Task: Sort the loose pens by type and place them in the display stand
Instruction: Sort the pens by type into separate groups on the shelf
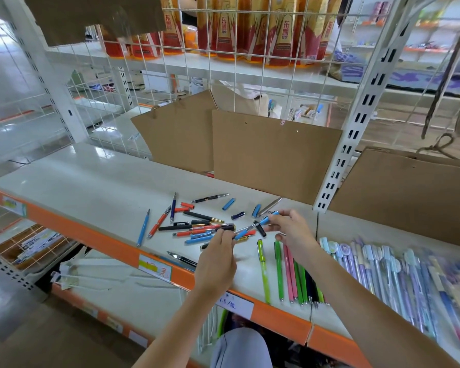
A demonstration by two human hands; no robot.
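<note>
Head view, near to far. Nearest, orange shelf edge (pixel 112 248) with price labels, marking the front of the shelf (pixel 91 181) that carries everything. Just behind it, green and pink pens (pixel 278 272) laid parallel in a tidy row, apparently already grouped by type; to the right, pastel pens (pixel 383 272) packed side by side the same way. Left hand (pixel 218 258) curled round a black pen (pixel 225 228) at its fingertips, held up off the pile as if for inspection. Right hand (pixel 290 229) pinching a blue pen part (pixel 270 218), cap or short barrel, not resolvable; possibly brought toward the left hand's piece to match the two. Beyond the hands, loose pens (pixel 191 221) scattered at all angles, still unsorted, with stray blue caps (pixel 228 204) lying apart. Farthest, cardboard sheets (pixel 274 155) leaning against the wire grid (pixel 223 62), screening the shelf's back. Display stand not identifiable.
</note>
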